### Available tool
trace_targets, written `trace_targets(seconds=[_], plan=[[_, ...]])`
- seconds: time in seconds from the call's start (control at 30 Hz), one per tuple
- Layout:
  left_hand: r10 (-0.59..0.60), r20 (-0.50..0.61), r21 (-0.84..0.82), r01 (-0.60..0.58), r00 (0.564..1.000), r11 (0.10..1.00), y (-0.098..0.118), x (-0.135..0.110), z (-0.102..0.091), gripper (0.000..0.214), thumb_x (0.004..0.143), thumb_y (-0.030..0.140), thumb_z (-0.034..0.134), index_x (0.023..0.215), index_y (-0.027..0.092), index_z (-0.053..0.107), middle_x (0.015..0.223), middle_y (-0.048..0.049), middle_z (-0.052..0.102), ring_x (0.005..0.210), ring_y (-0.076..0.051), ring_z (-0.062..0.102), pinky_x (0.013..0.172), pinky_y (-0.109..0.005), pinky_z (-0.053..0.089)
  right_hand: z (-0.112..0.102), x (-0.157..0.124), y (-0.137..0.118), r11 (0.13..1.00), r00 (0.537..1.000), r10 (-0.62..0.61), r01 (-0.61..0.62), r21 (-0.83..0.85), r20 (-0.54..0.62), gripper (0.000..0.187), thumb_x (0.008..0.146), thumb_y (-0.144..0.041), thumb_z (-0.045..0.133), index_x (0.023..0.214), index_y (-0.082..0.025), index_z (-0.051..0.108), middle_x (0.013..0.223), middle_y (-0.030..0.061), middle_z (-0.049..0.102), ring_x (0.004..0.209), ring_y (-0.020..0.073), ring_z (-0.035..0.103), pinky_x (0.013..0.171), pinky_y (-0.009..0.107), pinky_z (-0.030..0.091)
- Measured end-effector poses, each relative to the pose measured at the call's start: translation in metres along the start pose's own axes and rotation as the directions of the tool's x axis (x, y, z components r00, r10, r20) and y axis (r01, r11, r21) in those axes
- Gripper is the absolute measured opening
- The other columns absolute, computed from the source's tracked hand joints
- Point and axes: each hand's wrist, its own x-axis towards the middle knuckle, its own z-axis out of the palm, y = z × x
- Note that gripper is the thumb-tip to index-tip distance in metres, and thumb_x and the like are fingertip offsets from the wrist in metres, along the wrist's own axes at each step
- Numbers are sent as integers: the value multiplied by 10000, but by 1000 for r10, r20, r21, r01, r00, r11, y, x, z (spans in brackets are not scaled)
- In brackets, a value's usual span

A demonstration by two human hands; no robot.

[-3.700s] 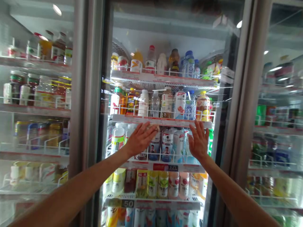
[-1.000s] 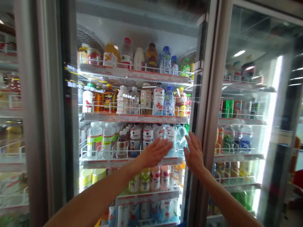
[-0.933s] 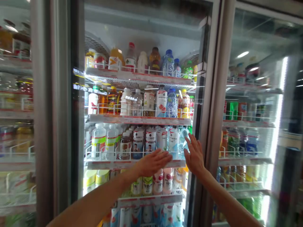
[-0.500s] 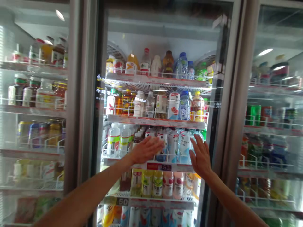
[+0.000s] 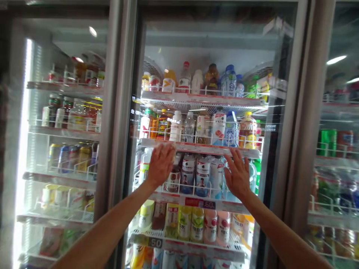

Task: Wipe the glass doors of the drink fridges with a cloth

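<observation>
My left hand [image 5: 161, 164] is raised with its fingers stretched out, palm toward the glass door [image 5: 218, 45] of the middle drinks cooler. A small pale patch shows at its fingertips; I cannot make out what it is. To the right, my right hand [image 5: 238, 173] is spread open and also faces the door, holding nothing visible. Whether either palm touches the glass is hidden. Behind the glass between my hands are water bottles with white labels [image 5: 202, 173]. A red-and-dark price tag [image 5: 200, 203] sits on the shelf edge below them.
Several shelves of bottles fill the middle cooler. Metal door frames [image 5: 112, 112] stand on both sides. A left cooler holds cans [image 5: 84, 157] and bottles; a right cooler holds a green can [image 5: 328, 142] among others. A bright light strip [image 5: 22, 149] runs down the far left.
My left hand has moved left and up across the glass, and its fingers now point more upward. My right hand keeps about the same pose. The view has shifted left.
</observation>
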Motion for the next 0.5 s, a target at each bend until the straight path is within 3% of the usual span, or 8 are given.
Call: trace_targets(seconds=[0.03,0.13,0.17,0.2,0.27,0.33,0.4,0.5], plan=[[128,24,-22,-127,992,992,1,-12,-4,532,855,233,445,1372,218,319,1430,-67,354,1377,-219,166,1118,-445,200,3,-1,-1,1000,1000,-9,9,-7,-2,602,867,-219,411,1420,-305,190,1498,30,214,1371,220,210,1111,471,147],[518,148,-136,-502,842,854,-3,-39,-13,461,860,278,460,1317,279,401,1414,-2,386,1351,-164,248,1138,-390,170,10,-8,-2,999,999,-35,34,-23,-21,602,858,-215,430,1413,-306,214,1495,25,223,1369,224,214,1115,474,131],[511,172,-142,-492,842,859,-9,-41,-15,447,867,274,449,1311,282,409,1409,5,394,1348,-163,254,1138,-387,173,11,-9,-2,999,999,-41,40,-24,-33,602,856,-212,434,1411,-304,221,1493,25,226,1368,224,220,1115,475,132],[422,177,-115,-407,889,906,-16,-41,-18,448,873,255,433,1319,273,401,1405,-2,400,1351,-172,249,1134,-395,182,11,-10,-2,999,998,-46,45,-22,-44,602,854,-208,435,1410,-301,226,1493,25,229,1366,224,226,1115,474,135],[92,104,-3,-93,990,996,-31,-36,-21,488,878,195,398,1361,236,342,1406,-43,395,1359,-195,231,1123,-427,203,11,-10,-2,999,997,-51,50,-16,-55,598,852,-201,434,1408,-297,235,1492,26,231,1364,224,232,1115,475,137],[-142,10,64,141,990,988,-38,-34,-22,527,874,165,382,1391,200,284,1426,-83,356,1367,-216,206,1111,-455,218,11,-10,-2,999,998,-43,43,-12,-52,588,852,-200,428,1403,-297,247,1490,24,237,1362,225,235,1116,475,137],[-59,24,36,58,998,998,-35,-38,-21,533,868,187,403,1389,204,289,1431,-79,349,1368,-225,200,1109,-452,221,10,-10,-2,999,999,-33,33,-8,-43,578,852,-201,422,1398,-297,260,1487,24,244,1360,227,239,1116,478,137],[258,122,-76,-250,959,965,-33,-40,-18,504,855,211,448,1350,252,358,1377,-20,439,1359,-202,228,1117,-405,217,11,-11,-1,999,998,-37,37,-4,-47,576,850,-202,422,1397,-294,267,1485,26,249,1360,232,238,1115,481,141]])
